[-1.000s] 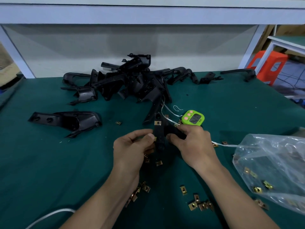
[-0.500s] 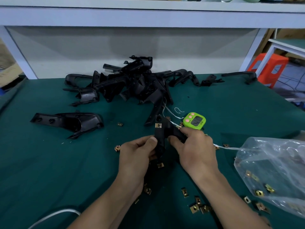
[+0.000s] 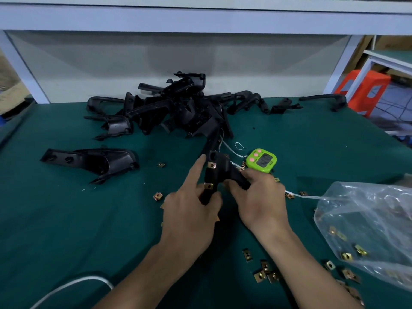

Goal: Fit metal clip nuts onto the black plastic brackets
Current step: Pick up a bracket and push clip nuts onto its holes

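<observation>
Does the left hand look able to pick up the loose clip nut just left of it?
Likely yes, once it lets go: the clip nut lies uncovered beside the left hand, which grips the bracket.

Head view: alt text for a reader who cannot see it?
The left hand and right hand grip a black plastic bracket carrying brass-coloured metal clip nuts, over a green mat. Loose clip nuts, a clear plastic bag, a lime-green timer and a pile of black brackets lie around.
</observation>
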`<state>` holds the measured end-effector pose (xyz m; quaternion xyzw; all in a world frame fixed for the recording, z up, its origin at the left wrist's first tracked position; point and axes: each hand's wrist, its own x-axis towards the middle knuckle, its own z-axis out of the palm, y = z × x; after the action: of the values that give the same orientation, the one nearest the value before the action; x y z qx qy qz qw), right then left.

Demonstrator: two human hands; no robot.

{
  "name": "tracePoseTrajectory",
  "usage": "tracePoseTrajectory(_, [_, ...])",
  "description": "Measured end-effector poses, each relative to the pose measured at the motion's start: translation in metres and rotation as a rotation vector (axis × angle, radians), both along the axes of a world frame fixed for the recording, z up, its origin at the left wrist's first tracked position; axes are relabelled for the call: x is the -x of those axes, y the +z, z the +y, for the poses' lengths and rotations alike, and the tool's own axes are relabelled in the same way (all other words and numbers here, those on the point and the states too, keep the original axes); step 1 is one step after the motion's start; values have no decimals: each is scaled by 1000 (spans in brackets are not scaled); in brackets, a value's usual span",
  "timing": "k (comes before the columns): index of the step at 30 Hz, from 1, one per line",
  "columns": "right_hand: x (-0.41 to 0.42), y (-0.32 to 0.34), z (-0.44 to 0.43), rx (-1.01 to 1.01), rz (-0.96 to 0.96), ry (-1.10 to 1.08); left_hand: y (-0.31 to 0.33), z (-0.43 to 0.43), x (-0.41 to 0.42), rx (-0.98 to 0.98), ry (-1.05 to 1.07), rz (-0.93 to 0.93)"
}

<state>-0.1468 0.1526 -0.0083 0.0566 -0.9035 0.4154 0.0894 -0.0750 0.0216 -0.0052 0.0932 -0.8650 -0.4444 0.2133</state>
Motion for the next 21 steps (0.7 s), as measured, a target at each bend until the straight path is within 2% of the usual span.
tracePoseTrajectory(5, [9,0,5,123,-151,39,-3,4,1,-130,-18,55])
tracePoseTrajectory(11, [0,12,0,169,-135,105,0,0,3,117,102,30])
tracePoseTrajectory(16, [-9,36,-5,148,-103,100,16,-3,2,112,97,99])
tracePoseTrajectory(19, [-15,50,8,98,-116,83,31,2,5,77,25,98])
tracePoseTrajectory(21, [-22,63,25,216,-221,153,46,7,7,13,-47,111])
